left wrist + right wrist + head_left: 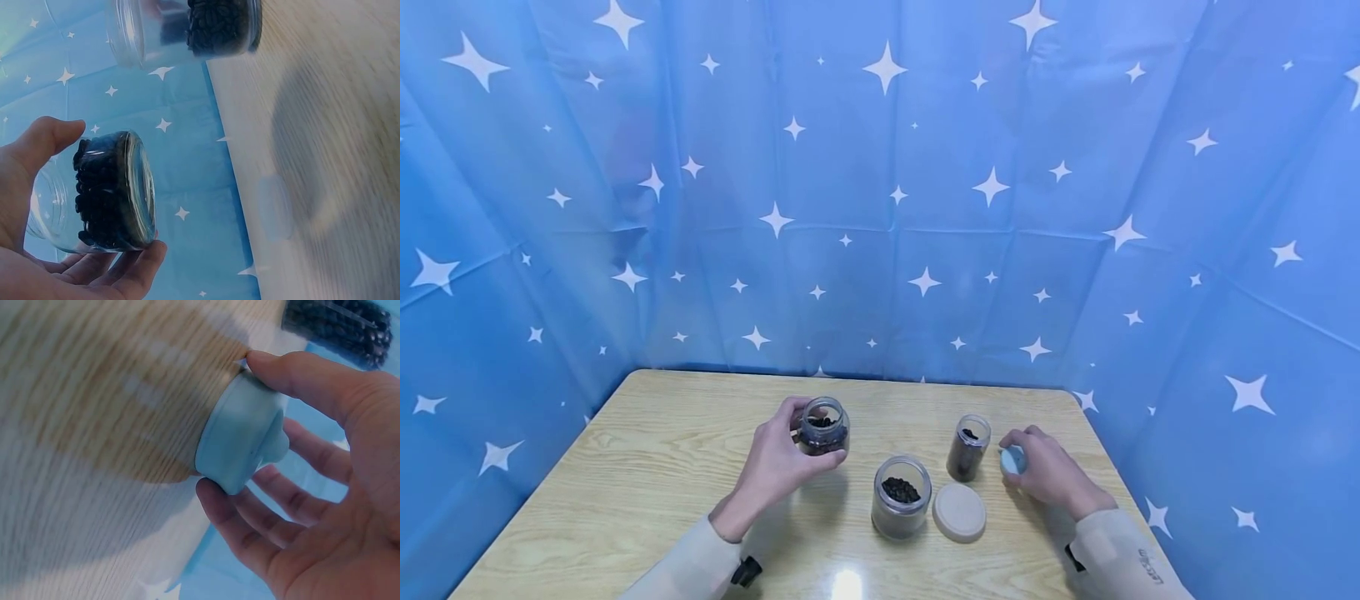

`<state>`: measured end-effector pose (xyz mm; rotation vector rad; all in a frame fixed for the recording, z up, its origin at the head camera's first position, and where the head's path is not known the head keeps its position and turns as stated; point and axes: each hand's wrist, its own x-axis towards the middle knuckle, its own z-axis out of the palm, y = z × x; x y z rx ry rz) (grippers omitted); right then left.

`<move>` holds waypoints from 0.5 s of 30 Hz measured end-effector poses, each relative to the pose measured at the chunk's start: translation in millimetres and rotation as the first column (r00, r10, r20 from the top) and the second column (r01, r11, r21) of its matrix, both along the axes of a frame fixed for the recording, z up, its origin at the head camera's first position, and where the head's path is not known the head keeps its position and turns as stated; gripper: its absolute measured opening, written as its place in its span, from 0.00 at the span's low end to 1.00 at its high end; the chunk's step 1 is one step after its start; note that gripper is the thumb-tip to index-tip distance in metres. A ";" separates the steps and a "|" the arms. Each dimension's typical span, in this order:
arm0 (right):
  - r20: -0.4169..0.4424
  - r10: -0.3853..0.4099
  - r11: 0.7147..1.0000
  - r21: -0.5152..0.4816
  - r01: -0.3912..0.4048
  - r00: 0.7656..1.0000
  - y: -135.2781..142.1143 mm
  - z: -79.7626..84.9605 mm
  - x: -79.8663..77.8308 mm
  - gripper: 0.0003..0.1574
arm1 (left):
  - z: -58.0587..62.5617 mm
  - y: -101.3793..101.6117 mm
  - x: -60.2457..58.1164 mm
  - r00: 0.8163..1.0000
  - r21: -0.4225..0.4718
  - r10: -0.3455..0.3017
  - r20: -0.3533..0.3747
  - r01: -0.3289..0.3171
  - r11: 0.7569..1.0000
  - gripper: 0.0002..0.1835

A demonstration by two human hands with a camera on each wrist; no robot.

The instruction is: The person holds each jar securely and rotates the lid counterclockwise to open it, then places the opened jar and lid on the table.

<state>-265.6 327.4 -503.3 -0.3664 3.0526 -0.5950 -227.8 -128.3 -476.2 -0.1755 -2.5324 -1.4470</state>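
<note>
My left hand (778, 462) grips an open glass jar (106, 194) partly filled with dark beans, holding it above the table. The thumb and fingers wrap its sides. At the right, my right hand (1048, 475) pinches a light blue lid (240, 431) with a small raised knob, thumb on one side of the rim and fingers on the other. The lid is at the tabletop; whether it still touches the wood I cannot tell. Just left of that hand stands a slim glass jar (966, 460) of dark beans, without a lid.
Between the hands a wider open jar (898, 521) of dark beans stands on the wooden table (662, 450). A round beige lid (959, 512) lies flat beside it. Behind the table hangs a blue curtain (850, 167) with white stars.
</note>
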 end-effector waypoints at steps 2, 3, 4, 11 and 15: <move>0.001 -0.007 1.000 -0.002 0.007 1.000 -0.9 0.1 0.8 0.31 | -1.1 -1.5 0.2 1.000 -0.007 0.005 0.003 -0.005 1.000 0.47; -0.001 -0.007 1.000 -0.001 0.007 1.000 -1.1 -0.1 0.7 0.31 | -1.8 -2.3 0.2 1.000 -0.010 0.007 0.003 -0.007 1.000 0.47; -0.001 -0.007 1.000 -0.002 0.007 1.000 -1.2 -0.4 0.7 0.32 | -2.5 -3.0 0.4 1.000 -0.012 0.008 0.003 -0.008 1.000 0.47; -0.012 -0.011 1.000 0.007 0.012 1.000 0.8 -6.4 1.9 0.39 | -6.9 -7.0 0.3 1.000 -0.015 0.022 0.013 -0.022 1.000 0.46; -0.019 -0.019 1.000 0.000 0.019 1.000 1.3 -5.8 3.0 0.41 | -11.1 -10.9 -1.0 0.999 -0.030 0.032 -0.004 -0.032 0.999 0.46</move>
